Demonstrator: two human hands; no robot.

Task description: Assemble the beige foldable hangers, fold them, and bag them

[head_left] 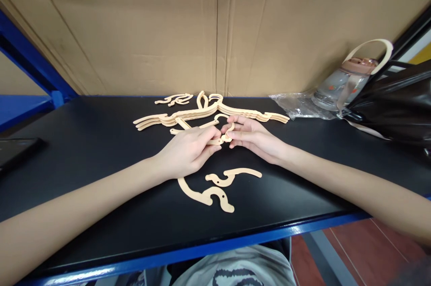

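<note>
In the middle of the black table, my left hand (188, 149) is closed round a beige hanger arm (214, 142), most of which the hand hides. My right hand (252, 138) pinches a curved beige hanger hook (231, 129), its lower end touching the tip of that arm. Just beyond my fingers lie a loose straight piece and another hook (220, 116). Two loose curved hanger arms rest nearer me: a notched one (242, 172) and a bigger-looking one (195, 194) that runs partly under my left hand.
Behind my hands lies a stack of assembled hangers (188, 114), with small curved pieces (175, 99) at the back left. A clear plastic bag (296, 105), a water bottle (346, 79) and a black bag (397, 102) stand right. A dark flat device (20, 151) lies left.
</note>
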